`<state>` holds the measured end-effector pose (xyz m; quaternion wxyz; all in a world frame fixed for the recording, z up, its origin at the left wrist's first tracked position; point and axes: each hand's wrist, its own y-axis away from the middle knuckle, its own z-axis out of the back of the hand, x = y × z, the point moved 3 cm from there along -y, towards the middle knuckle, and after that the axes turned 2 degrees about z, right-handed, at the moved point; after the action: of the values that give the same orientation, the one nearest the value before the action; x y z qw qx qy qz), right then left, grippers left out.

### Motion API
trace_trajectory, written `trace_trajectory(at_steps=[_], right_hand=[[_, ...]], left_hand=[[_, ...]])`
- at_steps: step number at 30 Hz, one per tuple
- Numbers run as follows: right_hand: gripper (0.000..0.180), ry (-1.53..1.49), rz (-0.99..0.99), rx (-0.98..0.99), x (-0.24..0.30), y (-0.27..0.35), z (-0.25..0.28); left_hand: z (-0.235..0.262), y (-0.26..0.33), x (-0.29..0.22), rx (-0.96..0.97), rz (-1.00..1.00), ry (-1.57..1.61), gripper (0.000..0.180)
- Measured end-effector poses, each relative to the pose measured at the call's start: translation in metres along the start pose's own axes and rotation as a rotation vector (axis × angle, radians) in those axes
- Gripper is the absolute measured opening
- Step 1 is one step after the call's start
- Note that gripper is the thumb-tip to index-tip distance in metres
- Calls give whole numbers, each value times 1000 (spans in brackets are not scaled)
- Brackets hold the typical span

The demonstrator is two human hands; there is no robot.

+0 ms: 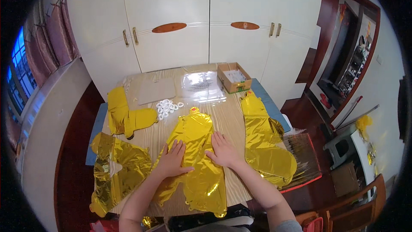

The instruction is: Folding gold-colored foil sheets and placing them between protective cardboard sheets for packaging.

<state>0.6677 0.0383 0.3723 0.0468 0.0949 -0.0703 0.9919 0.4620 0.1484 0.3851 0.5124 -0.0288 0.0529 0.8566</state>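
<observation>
A flat, uninflated gold foil balloon (pixel 201 146) lies lengthwise in front of me, with a small red mark at its far tip. My left hand (pixel 172 160) rests flat on its left part, fingers spread. On its right edge lies my right hand (pixel 223 149), also open with fingers stretched out. More flat gold foil balloons lie around it: a folded one (pixel 126 114) at the far left, one (pixel 122 167) at the near left, and foil pieces (pixel 264 137) along the right side. Small white rings (pixel 166 108) sit in a loose pile beyond my left hand.
On the wooden-patterned table (pixel 238 184), a clear plastic sheet (pixel 201 87) and a grey-beige board (pixel 156 90) lie at the back. A cardboard box (pixel 234 78) with white packets stands back right. White cabinets (pixel 171 47) rise behind. A wooden chair (pixel 356 210) is at lower right.
</observation>
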Motion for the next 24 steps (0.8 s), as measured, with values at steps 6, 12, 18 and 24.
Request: trace_trajectory(at_steps=[6,12,18,24], right_hand=[[85,4,1,9,0,-3,-2],[89,-11,-16,33,0,-3,-2],[73,-253,58,-239,4,25,19],[53,-374,340,-137,57,143,75]], left_hand=[[-10,0,-6,-73,-7,24,109],[6,11,-17,-19,-4,-1,105],[17,25,-34,-34,-216,87,89],[9,7,-40,-67,-315,180,75]])
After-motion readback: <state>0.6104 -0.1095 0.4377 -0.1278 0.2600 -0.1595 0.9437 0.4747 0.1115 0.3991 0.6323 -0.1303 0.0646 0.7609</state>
